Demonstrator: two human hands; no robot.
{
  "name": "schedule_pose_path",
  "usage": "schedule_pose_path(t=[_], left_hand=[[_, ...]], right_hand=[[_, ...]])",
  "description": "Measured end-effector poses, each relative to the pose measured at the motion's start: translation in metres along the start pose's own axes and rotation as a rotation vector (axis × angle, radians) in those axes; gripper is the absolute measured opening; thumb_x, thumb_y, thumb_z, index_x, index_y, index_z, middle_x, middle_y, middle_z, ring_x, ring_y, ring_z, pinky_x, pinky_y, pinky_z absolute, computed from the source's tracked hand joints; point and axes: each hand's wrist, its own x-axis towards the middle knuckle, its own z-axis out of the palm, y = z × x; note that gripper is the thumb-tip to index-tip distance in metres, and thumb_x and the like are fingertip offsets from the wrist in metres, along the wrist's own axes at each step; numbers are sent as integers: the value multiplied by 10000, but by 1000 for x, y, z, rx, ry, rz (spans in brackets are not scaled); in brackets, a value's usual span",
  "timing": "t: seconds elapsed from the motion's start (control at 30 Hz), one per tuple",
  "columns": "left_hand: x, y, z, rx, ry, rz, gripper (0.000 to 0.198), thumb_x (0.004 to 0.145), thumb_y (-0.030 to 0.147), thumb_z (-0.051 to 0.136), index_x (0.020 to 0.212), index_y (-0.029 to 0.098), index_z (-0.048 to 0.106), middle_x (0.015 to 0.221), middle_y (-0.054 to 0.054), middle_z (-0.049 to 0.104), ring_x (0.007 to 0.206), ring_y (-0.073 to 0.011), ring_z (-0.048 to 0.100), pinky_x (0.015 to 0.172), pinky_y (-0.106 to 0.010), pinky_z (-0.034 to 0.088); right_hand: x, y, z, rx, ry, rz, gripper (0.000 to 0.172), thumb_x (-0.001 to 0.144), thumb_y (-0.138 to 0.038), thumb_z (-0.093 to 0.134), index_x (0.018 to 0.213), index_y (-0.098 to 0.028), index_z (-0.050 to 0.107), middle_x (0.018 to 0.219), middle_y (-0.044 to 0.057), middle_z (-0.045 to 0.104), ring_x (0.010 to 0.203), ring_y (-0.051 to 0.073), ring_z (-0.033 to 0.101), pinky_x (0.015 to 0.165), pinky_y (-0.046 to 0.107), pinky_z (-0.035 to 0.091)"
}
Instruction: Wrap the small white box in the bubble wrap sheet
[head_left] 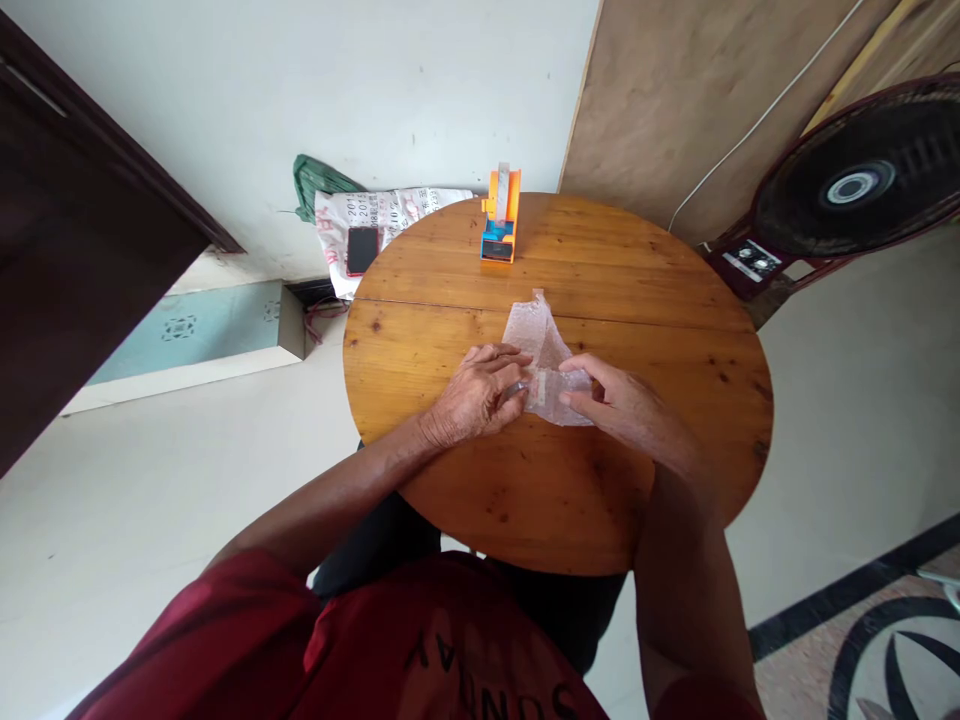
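On the round wooden table, a translucent, pinkish piece of bubble wrap [537, 335] lies partly folded, its far end pointing away from me. My left hand [484, 390] grips its left edge, thumb and fingers pressed near the fold. My right hand [619, 405] pinches the right side of the folded part between thumb and fingers. Something small and pale shows through the wrap between my hands; I cannot make out what it is. Farther back, an orange and blue tape dispenser [501, 218] with a roll of clear tape stands upright on the table.
Left of the table's far edge, a dark phone [363, 250] rests on a printed white bag [341, 215], with a green bag [311, 180] behind. A large dark fan [851, 187] stands at the right. A pale blue box [217, 325] is on the left.
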Motion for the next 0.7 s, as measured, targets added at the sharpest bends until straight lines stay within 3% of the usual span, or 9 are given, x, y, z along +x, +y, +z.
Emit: schedule_pose_path(t=[0.13, 0.33, 0.7], left_hand=[[1, 2, 0, -5, 16, 7, 163, 916, 239, 575, 1026, 169, 672, 1256, -134, 717, 1180, -286, 627, 995, -488, 505], [2, 0, 3, -59, 74, 91, 168, 922, 199, 553, 1044, 161, 662, 1291, -153, 696, 1162, -255, 639, 999, -461, 527], [0, 2, 4, 93, 37, 35, 181, 923, 277, 560, 1029, 215, 693, 1223, -76, 744, 1128, -309, 611, 864, -471, 525]], right_hand=[[5, -3, 8, -26, 40, 37, 287, 867, -373, 586, 1121, -253, 644, 929, 34, 723, 754, 205, 607, 681, 311, 428], [17, -1, 24, -5, 122, 44, 230, 818, -363, 590, 1002, -228, 626, 842, 36, 699, 706, 204, 597, 647, 301, 399], [27, -5, 40, 83, 241, 102, 268, 730, -322, 591, 977, -223, 620, 761, 21, 639, 639, 183, 535, 616, 303, 390]])
